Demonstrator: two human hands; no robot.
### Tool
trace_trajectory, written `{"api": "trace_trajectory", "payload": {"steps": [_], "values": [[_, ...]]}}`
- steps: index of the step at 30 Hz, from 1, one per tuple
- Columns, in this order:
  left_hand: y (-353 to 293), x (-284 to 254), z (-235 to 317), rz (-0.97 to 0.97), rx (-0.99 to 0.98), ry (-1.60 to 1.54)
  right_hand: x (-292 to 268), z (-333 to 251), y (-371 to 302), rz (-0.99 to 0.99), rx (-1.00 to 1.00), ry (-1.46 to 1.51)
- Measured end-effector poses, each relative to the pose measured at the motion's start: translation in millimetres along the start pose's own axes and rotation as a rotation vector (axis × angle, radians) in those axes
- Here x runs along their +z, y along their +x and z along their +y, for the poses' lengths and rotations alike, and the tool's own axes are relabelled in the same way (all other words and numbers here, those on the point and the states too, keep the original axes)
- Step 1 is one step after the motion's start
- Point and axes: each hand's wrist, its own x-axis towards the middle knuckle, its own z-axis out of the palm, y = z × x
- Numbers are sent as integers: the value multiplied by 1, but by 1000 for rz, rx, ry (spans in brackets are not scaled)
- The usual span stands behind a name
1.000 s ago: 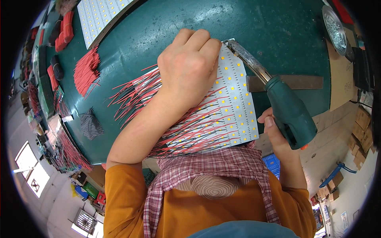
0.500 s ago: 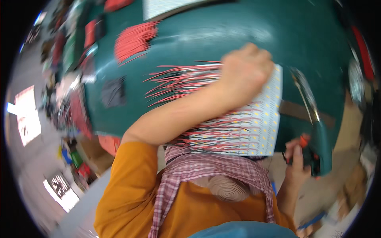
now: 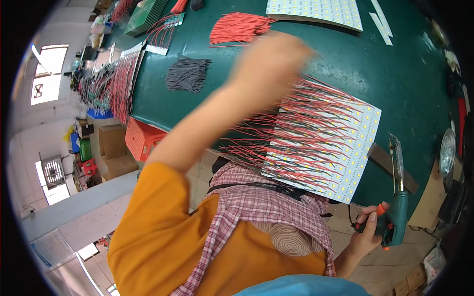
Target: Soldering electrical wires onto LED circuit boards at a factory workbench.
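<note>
Head view: the left hand [image 3: 269,61] hangs blurred above the white LED panel [image 3: 340,143] (its grip cannot be told), nearest the red wires [image 3: 291,133] fanned off it. The right hand [image 3: 370,229] is clenched on the teal soldering gun [image 3: 395,197], parked clear at the green table [image 3: 395,74] edge.

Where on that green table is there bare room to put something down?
Bare green table lies between the LED sheet with red wires and the far LED panel. A smaller patch sits between the black wire bundle and the blurred left hand. The far left end is crowded with wired boards.
</note>
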Motion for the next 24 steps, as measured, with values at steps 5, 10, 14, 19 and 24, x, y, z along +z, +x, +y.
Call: {"api": "trace_trajectory", "payload": {"steps": [5,10,14,19,24], "values": [[-91,-99,-113,-265,-360,281,-2,6,-5,36,52,18],[-104,-106,-128,-407,-365,250,3,8,-2,0,40,43],[-94,-103,-137,-416,-392,279,5,6,-1,-60,-3,16],[-89,-105,-145,-375,-390,261,8,3,-4,-58,34,38],[-89,-104,-146,-332,-445,245,10,4,-4,-70,63,56]]}}
